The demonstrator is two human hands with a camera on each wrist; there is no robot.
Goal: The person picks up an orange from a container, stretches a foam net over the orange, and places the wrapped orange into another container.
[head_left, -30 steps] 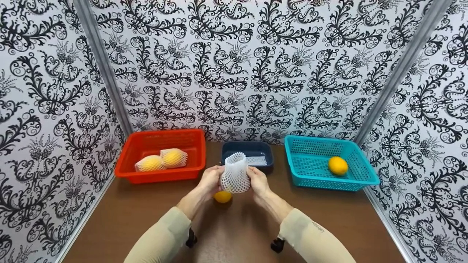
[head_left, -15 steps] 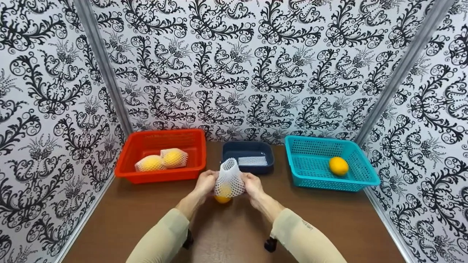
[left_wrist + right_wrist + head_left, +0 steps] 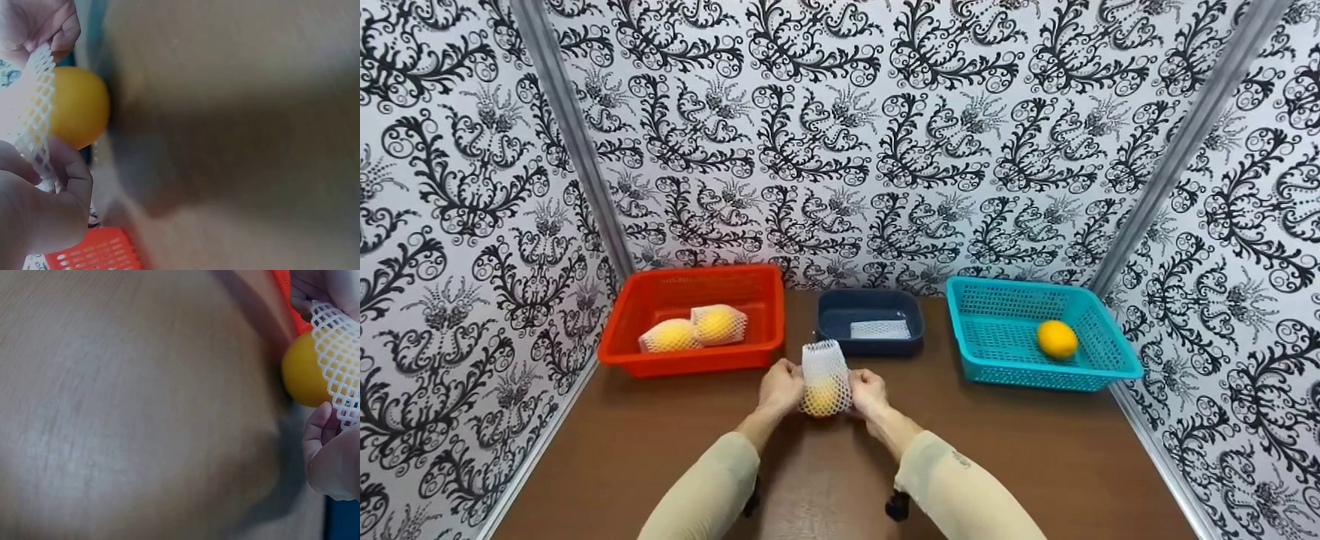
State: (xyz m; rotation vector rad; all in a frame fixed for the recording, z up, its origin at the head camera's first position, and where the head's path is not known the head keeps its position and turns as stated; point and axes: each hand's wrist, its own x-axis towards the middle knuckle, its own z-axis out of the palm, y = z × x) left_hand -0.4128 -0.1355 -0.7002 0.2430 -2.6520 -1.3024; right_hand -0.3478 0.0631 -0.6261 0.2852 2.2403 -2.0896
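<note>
A white foam fruit net [image 3: 826, 364] stands over a yellow-orange fruit [image 3: 81, 107] on the table, with its narrower end pointing up and away. My left hand [image 3: 781, 388] pinches the left side of the net's lower rim, and my right hand [image 3: 870, 393] pinches the right side. Both wrist views show the rim stretched around part of the fruit; the lower part stays bare. In the right wrist view the net [image 3: 340, 354] spans between the fingers of both hands. The fruit's upper part shows through the mesh.
An orange-red basket [image 3: 690, 366] at the left holds two netted fruits [image 3: 718, 325]. The navy tray [image 3: 877, 346] behind my hands contains flat white netting [image 3: 880, 330]. In the turquoise basket [image 3: 1042, 379] at the right lies a bare yellow fruit [image 3: 1057, 340].
Both hands have brought the net down and slightly left, toward me, from above the fruit to around it. The baskets and tray have stayed put.
</note>
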